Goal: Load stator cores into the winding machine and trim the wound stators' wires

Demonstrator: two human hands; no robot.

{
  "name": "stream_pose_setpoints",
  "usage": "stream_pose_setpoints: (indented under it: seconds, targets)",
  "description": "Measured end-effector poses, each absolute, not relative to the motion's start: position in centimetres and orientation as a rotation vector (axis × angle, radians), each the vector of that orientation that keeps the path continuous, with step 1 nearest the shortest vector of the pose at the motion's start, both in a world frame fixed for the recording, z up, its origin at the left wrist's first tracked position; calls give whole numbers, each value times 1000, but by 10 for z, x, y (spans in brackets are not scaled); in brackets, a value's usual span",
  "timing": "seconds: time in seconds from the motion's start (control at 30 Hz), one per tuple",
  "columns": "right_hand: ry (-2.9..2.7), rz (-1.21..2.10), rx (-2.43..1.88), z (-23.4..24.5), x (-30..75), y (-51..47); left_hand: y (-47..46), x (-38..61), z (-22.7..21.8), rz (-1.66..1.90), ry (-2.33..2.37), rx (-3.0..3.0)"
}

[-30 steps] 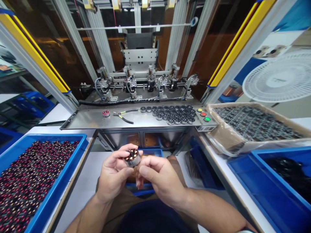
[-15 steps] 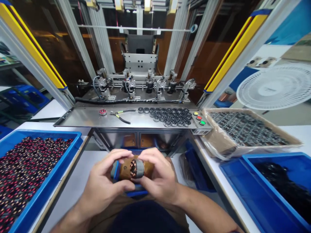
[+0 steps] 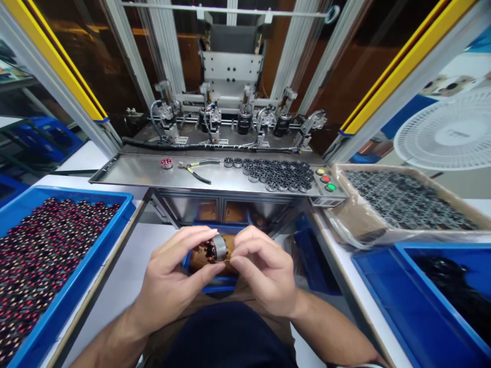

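Note:
Over my lap, my left hand pinches a small wound stator, a silver ring with copper coils, tilted on its side. My right hand is closed just right of it, fingertips touching its rim. Below the hands sits a small blue bin with brown contents. A blue tray full of red-and-copper wound stators lies at my left.
A steel shelf ahead carries one red stator, pliers, several dark ring parts and three buttons. A winding machine stands behind. Right: a cardboard box of black parts, a blue bin, a white fan.
The stator has turned in my fingers from coils-up to lying on its side. My hands have shifted slightly, and the view has tilted.

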State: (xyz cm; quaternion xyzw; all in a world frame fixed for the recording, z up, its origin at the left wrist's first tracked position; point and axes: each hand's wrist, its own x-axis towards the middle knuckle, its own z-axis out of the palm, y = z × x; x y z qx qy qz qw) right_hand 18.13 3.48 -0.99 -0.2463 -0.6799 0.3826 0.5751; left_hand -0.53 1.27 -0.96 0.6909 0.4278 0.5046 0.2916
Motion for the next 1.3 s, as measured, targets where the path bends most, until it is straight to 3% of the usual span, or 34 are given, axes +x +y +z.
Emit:
stream_pose_setpoints:
  seconds: [0.2, 0.37, 0.6, 0.93, 1.07, 1.3]
  targets:
    - [-1515, 1041, -717, -15, 183, 29, 13, -3, -12, 1281, 949, 1576]
    - [-1552, 1034, -697, -10, 200, 34, 13, -5, -11, 1403, 1156, 2108]
    - [-1977, 787, -633, 15, 191, 39, 11, -8, -14, 1387, 1157, 2554]
    - [-2437, 521, -428, 33, 211, 65, 7, -25, -2, 1234, 853, 2284]
    - [-2421, 346, -533, 38, 221, 64, 7, -26, 1, 1267, 920, 2314]
    - [-2467, 89, -331, 41, 195, 47, 6, -22, 1, 1293, 1012, 2401]
